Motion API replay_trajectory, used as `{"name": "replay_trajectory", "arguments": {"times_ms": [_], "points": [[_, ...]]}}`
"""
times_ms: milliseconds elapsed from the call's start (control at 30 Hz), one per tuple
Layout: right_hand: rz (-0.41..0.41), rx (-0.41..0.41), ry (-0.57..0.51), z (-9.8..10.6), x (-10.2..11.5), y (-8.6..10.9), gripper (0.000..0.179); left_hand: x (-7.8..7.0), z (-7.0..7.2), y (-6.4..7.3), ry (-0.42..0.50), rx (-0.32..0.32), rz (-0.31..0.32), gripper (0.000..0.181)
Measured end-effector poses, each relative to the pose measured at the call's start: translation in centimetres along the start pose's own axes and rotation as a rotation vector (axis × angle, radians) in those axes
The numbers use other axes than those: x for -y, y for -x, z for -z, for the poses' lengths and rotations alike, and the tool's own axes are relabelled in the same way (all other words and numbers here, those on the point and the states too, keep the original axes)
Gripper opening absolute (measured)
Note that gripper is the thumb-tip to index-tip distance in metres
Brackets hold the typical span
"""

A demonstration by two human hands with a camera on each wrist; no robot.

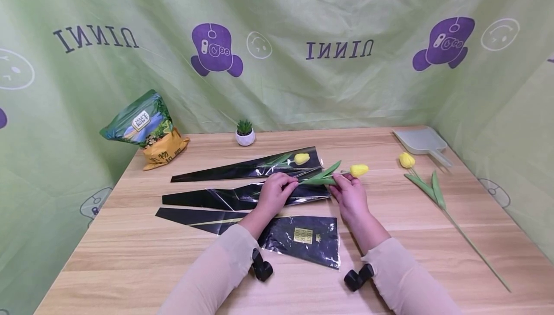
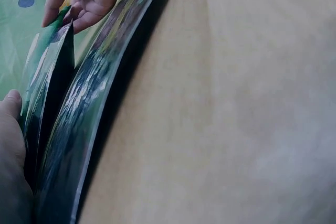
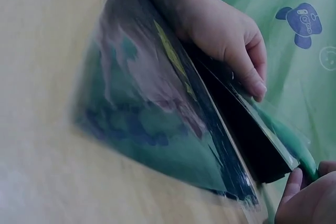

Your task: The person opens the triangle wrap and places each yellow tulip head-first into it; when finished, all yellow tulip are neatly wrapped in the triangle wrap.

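A yellow artificial tulip (image 1: 358, 170) lies partly inside the middle black flower sleeve (image 1: 190, 199); its bloom and leaves show beyond the sleeve's wide mouth. My right hand (image 1: 351, 198) pinches the tulip just below the bloom, beside the sleeve's rim. Farther down, my left hand (image 1: 272, 194) holds the sleeve's upper edge between thumb and fingers. In the right wrist view the left hand's thumb (image 3: 247, 74) presses the clear film, and the green leaf (image 3: 294, 140) runs toward the right hand (image 3: 310, 198). The lower stem is hidden within the sleeve.
Behind is a black sleeve (image 1: 207, 175) holding another yellow tulip (image 1: 301, 158). Another black sleeve (image 1: 320, 252) lies nearest me, under the left forearm. A loose tulip (image 1: 459, 228) and a grey dustpan (image 1: 417, 141) are rightward. A potted succulent (image 1: 245, 137) and a bag (image 1: 160, 132) stand behind.
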State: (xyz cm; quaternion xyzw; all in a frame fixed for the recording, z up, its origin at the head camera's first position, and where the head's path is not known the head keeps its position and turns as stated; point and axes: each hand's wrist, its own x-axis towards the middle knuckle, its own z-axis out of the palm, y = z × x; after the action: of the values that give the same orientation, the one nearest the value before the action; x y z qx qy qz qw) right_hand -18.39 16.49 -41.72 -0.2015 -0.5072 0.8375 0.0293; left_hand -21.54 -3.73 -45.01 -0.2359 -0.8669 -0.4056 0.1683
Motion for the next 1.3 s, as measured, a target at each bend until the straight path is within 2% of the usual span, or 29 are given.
{"name": "replay_trajectory", "arguments": {"times_ms": [133, 400, 600, 667, 833, 900, 1000, 1167, 1300], "points": [[0.021, -0.01, -0.039, 0.3, 0.3, 0.2, 0.024, 0.0, 0.0, 0.0, -0.008, -0.001, -0.008, 0.013], [0.087, -0.041, -0.016, 1.1, 1.0, 0.2, 0.032, -0.1, 0.2, 0.0, -0.014, -0.006, -0.019, 0.013], [0.082, -0.053, -0.004, 1.6, 1.5, 0.2, 0.054, -0.2, 0.3, 0.0, 0.004, -0.001, -0.009, 0.014], [0.077, -0.054, 0.027, 1.9, 1.8, 0.3, 0.051, -0.3, 0.3, -0.1, 0.002, -0.002, -0.012, 0.014], [0.079, -0.055, 0.071, 2.8, 2.5, 0.4, 0.023, -0.3, 0.2, -0.1, -0.005, 0.003, -0.012, 0.014], [0.083, -0.046, 0.085, 3.3, 2.9, 0.3, 0.019, -0.3, 0.2, -0.2, -0.002, 0.008, -0.008, 0.014], [0.081, 0.01, 0.141, 4.2, 3.6, 0.2, 0.021, -0.3, 0.2, -0.1, -0.003, 0.013, -0.007, 0.014], [0.047, 0.145, 0.258, 6.0, 4.6, -0.3, 0.04, -0.3, 0.2, -0.1, -0.019, 0.02, -0.007, 0.015], [0.066, 0.252, 0.353, 7.3, 5.2, -0.9, 0.049, -0.4, 0.2, -0.1, -0.022, 0.039, 0.002, 0.014]]}}
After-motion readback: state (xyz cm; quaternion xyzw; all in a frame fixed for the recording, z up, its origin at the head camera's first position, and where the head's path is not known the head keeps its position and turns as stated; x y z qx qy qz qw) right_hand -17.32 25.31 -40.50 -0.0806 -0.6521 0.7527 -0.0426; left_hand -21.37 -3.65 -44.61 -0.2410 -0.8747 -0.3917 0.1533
